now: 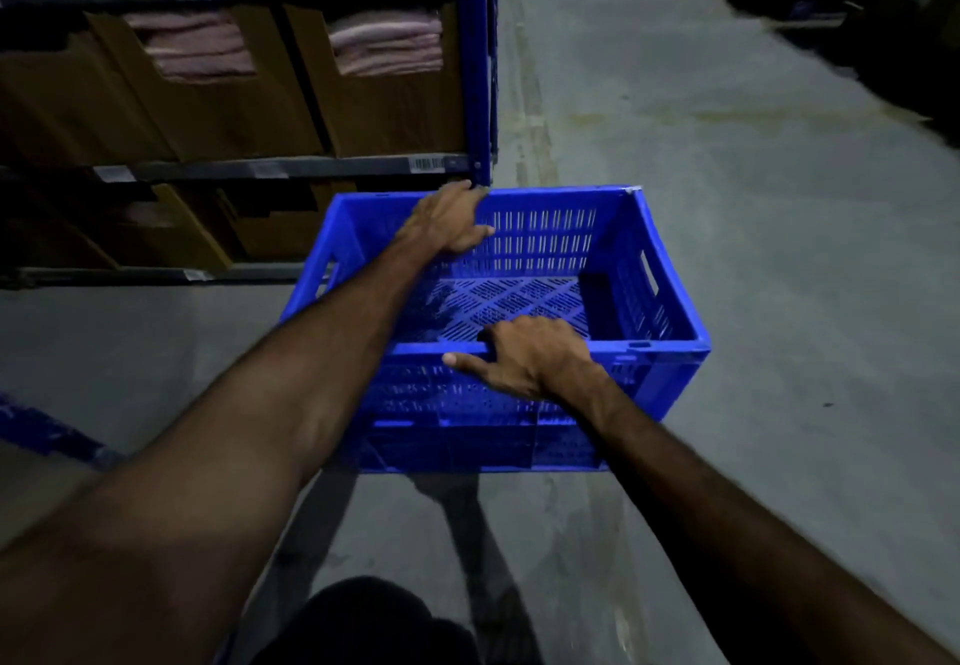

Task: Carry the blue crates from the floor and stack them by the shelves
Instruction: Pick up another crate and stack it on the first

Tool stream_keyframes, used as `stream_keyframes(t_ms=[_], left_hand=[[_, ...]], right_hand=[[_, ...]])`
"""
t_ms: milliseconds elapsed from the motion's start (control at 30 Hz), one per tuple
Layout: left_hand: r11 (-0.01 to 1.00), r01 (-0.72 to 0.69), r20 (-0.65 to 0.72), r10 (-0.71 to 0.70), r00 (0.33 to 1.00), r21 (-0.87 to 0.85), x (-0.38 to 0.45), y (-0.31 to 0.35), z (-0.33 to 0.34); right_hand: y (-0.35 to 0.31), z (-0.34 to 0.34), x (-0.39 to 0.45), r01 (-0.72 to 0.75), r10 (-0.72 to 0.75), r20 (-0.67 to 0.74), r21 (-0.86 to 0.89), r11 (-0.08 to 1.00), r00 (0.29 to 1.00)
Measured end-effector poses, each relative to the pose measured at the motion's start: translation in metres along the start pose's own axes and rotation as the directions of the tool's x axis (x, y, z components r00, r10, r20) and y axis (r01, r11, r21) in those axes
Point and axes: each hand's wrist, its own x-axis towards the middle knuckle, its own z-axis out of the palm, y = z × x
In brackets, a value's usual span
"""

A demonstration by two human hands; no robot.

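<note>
An empty blue crate (649, 311) with slotted walls and a lattice floor hangs in front of me above the concrete floor. My left hand (449, 217) grips its far rim, fingers curled over the edge. My right hand (530, 358) grips the near rim, fingers hooked inside and the thumb lying along the outside. The crate is just right of the corner post of the shelves (475, 67). Below the crate I see my leg and foot, blurred.
Shelves with grey beams (291, 168) on the left hold brown cardboard boxes (384, 113) with folded pink cloth. A grey concrete aisle (727, 145) runs ahead on the right, with dark goods along its far right side. A blue piece (47, 430) lies low on the left.
</note>
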Motion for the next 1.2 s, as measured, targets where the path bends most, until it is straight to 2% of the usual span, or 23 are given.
stream_keyframes(t_ms=[100, 200, 533, 767, 1200], left_hand=[[0.996, 0.014, 0.079, -0.02, 0.997, 0.083, 0.033, -0.007, 0.01], [0.995, 0.018, 0.06, -0.024, 0.998, 0.095, 0.047, -0.007, 0.021], [0.993, -0.036, -0.104, 0.049, 0.993, 0.116, 0.06, -0.029, 0.059], [0.996, -0.043, -0.148, 0.055, 0.988, 0.079, 0.059, -0.031, 0.062], [0.999, 0.018, 0.079, -0.021, 0.997, 0.03, 0.044, -0.015, 0.023]], right_hand=[[0.002, -0.007, 0.009, -0.032, 0.027, 0.125, 0.041, 0.999, 0.992], [0.002, -0.01, 0.013, -0.037, 0.03, 0.194, 0.031, 0.999, 0.981], [0.007, 0.001, 0.018, 0.084, -0.084, 0.013, -0.004, 0.996, 0.996], [0.006, -0.001, 0.017, 0.121, -0.121, 0.005, -0.004, 0.993, 0.993], [0.004, 0.0, 0.013, 0.012, -0.012, -0.005, -0.003, 1.0, 1.0]])
